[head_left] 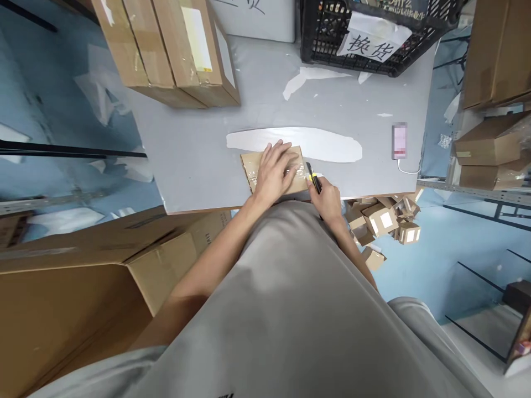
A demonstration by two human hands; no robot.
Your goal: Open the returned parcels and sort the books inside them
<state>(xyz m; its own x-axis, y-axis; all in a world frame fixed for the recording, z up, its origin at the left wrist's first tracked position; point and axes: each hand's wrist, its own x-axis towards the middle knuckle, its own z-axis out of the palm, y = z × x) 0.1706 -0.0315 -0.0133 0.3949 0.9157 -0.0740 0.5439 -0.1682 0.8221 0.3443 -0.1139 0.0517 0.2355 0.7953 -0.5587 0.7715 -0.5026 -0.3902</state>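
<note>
A flat cardboard box (250,164) with clear tape across it lies at the table's front edge, close to my body. My left hand (274,168) rests on top of it, fingers spread and pressing down. In my right hand (326,198) is a utility knife (314,178), black with some yellow on it. The knife's tip points up and away from me, just beside the box's right edge; whether it touches the cardboard I cannot tell. Behind the box, a long white paper strip (323,145) lies on the grey table (199,160).
Taped cartons (174,55) stand at the back left, and a black plastic crate (348,55) with a paper label at the back right. A phone (399,141) on a cable lies at the right. Small boxes (379,218) are heaped below; a large open carton (74,309) stands left.
</note>
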